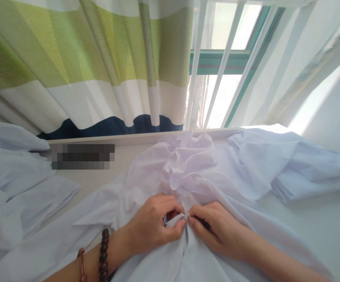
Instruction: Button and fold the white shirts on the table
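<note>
Centrally, your left hand point(159, 219) and right hand point(216, 228) pinch the white cloth point(148, 168) at a narrow gap, thumbs toward forefingers, presumably keeping both sides steady; what lies between the fingertips is too small to tell. The cloth lies spread before the window point(211, 62).

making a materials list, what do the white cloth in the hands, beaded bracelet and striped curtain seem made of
White cloth: probably thin, matte cotton or blend, creasing softly. Beaded bracelet: perhaps polished wood; brown, glossy beads. Striped curtain: likely woven fabric, matte, hanging in folds.
</note>
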The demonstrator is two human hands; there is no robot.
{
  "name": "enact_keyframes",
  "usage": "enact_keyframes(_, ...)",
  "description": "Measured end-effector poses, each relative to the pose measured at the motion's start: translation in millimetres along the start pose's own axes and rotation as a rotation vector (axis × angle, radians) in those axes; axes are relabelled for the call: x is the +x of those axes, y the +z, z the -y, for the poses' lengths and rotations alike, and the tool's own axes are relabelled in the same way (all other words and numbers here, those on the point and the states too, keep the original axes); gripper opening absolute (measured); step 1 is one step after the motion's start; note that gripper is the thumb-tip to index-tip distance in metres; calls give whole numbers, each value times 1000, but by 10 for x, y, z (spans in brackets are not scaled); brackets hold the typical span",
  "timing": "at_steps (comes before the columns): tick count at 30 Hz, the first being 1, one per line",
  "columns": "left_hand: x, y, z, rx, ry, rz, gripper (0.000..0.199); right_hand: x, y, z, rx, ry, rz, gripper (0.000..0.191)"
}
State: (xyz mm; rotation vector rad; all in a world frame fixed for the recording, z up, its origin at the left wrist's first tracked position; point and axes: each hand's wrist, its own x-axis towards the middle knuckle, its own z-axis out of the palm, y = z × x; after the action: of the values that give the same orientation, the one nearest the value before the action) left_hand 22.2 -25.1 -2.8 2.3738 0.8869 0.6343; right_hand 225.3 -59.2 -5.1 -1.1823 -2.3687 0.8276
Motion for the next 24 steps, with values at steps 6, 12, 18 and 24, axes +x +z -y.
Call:
enact_keyframes(6, -8, 42, 8, 67, 30, -17, 5, 20, 36, 3, -1, 24, -10, 23)
enact_keyframes(12, -18, 52, 19, 82, 52, -16, 8, 20, 51, 15, 1, 18, -38, 23)
enact_keyframes(18, -11, 50, 10, 93, 79, -13, 13, 12, 86, 2, -50, -7, -73, 25)
enact_keyframes(24, -17, 64, 30, 118, 81, -19, 13, 27, 64, -26, -90, -51, -17, 25)
